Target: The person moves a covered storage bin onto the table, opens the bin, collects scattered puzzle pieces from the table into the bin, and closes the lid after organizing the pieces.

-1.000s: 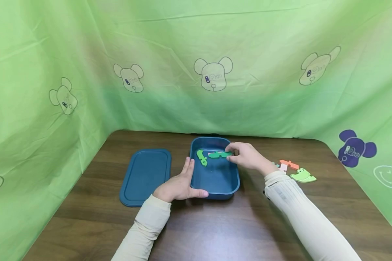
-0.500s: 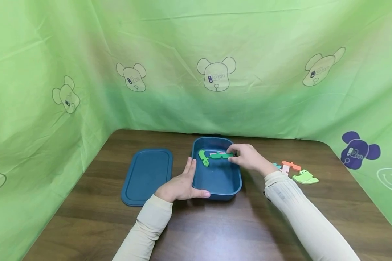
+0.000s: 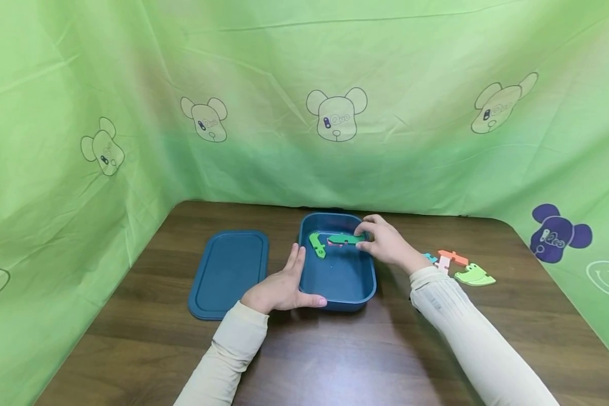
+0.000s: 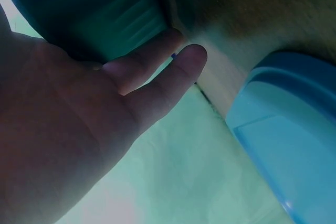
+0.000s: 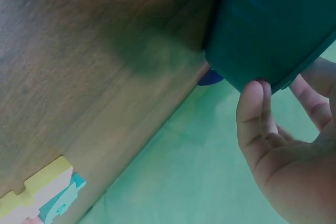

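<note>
A blue rectangular box (image 3: pixel 337 282) stands open on the table. My left hand (image 3: pixel 279 288) rests against its near left corner, fingers straight along the left wall and thumb across the near rim. Over the far right of the box, my right hand (image 3: pixel 385 242) pinches the right end of a dark green notched puzzle piece (image 3: pixel 342 239). A pink piece (image 3: pixel 331 243) is partly hidden beneath it. To its left, a light green bent puzzle piece (image 3: pixel 317 246) lies in the box. In the right wrist view, the box wall (image 5: pixel 273 30) hides the held piece.
The box's blue lid (image 3: pixel 229 274) lies flat on the left of the table. Right of the box are loose pieces: an orange one (image 3: pixel 453 257), a pale pink one (image 3: pixel 443 264), a blue one (image 3: pixel 429 257) and a light green crocodile head (image 3: pixel 474 275). A green curtain (image 3: pixel 264 169) surrounds the table.
The dark green piece has shifted slightly right with my right hand, whose fingers have lifted a little. My left hand keeps its place on the box.
</note>
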`<action>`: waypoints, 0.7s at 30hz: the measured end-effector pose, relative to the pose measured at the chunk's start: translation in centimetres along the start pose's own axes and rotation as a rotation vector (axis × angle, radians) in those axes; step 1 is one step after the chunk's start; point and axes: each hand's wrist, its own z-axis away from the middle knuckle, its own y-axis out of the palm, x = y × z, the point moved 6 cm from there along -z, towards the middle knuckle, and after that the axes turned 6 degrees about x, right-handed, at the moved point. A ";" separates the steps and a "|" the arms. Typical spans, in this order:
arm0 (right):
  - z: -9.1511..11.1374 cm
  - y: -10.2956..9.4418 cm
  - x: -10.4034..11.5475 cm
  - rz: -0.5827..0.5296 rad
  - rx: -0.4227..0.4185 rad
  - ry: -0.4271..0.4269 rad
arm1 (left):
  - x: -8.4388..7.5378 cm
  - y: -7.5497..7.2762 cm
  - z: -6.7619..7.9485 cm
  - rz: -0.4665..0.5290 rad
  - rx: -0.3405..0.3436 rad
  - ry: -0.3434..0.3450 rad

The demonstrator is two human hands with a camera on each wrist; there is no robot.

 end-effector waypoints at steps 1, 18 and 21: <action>0.0 0.0 -0.1 -0.006 0.003 0.008 | 0.0 0.0 0.0 0.000 -0.001 0.001; -0.3 0.4 -0.7 -0.048 0.046 0.024 | 0.1 -0.1 -0.2 -0.010 -0.002 0.000; -0.4 0.5 -0.8 -0.047 0.050 0.027 | 0.1 -0.1 -0.2 -0.010 0.000 0.001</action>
